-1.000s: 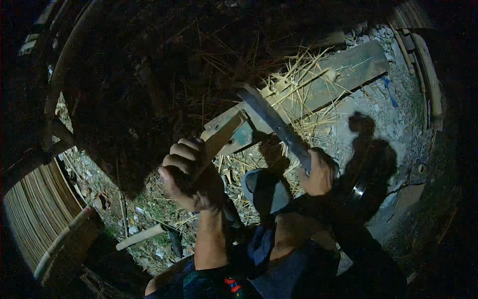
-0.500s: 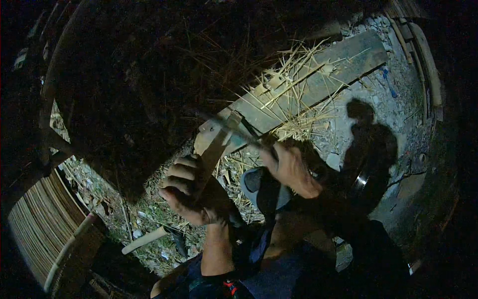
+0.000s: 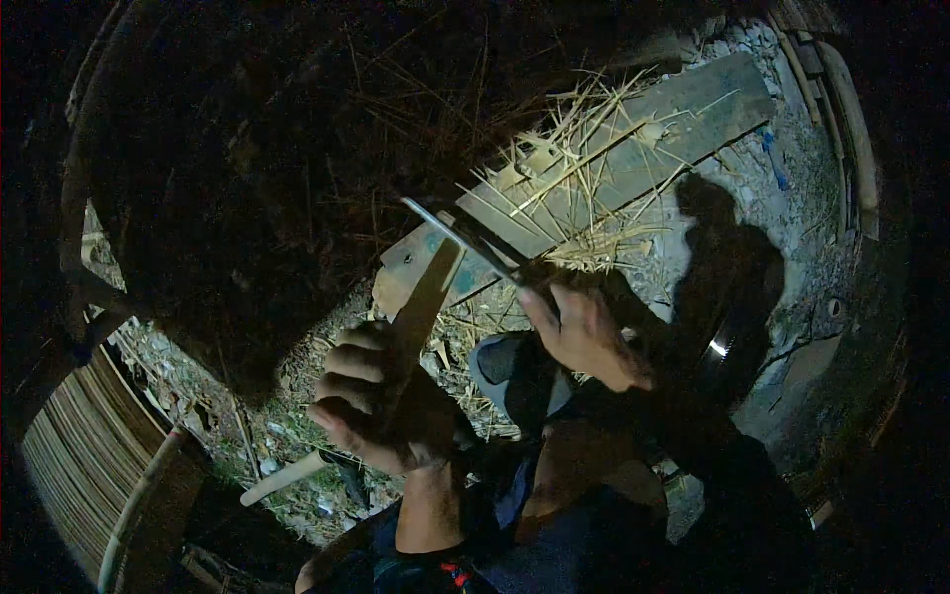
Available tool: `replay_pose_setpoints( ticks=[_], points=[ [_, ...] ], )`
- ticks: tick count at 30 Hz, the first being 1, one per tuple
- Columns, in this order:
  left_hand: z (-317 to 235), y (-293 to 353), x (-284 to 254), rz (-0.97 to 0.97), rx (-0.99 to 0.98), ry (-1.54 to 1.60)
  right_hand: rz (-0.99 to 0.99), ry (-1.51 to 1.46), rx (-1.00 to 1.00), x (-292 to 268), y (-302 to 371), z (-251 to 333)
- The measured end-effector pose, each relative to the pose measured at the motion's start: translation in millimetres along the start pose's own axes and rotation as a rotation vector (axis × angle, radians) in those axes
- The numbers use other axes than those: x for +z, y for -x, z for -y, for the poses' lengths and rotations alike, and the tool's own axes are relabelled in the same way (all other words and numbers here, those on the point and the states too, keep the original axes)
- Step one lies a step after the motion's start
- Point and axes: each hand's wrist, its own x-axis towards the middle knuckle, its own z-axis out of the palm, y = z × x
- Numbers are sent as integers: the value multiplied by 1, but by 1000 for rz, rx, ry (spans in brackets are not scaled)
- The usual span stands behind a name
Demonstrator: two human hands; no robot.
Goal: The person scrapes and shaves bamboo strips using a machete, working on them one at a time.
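My left hand grips a flat bamboo strip that rises up and to the right from my fist. My right hand holds a long knife by its handle; the blade points up and to the left, and its edge meets the top end of the strip. Both hands are over my knees and a sandalled foot. The strip's lower end is hidden inside my left fist.
A long wooden plank lies on the ground ahead, strewn with thin bamboo splinters. A light wooden handle lies on the gravel at lower left. Stacked bamboo slats stand at the left edge. A large dark mass fills the upper left.
My right hand has swung the knife from the right toward the left, bringing the blade to the top of the strip. My left hand has dropped slightly lower with the strip.
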Motion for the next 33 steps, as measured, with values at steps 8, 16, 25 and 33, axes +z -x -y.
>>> replay_pose_setpoints(
  ticks=[8,16,25,33],
  points=[
    [-9,2,-17,57,-92,-47,116,-167,52,-5,-22,5],
    [-4,4,-4,129,21,-66,-311,67,-366,-6,-5,7],
    [-8,4,-13,80,-67,9,12,-86,-103,-1,-11,-3],
    [-20,-18,-84,-48,-19,-255,415,-450,396,-13,-16,-11]
  ],
)
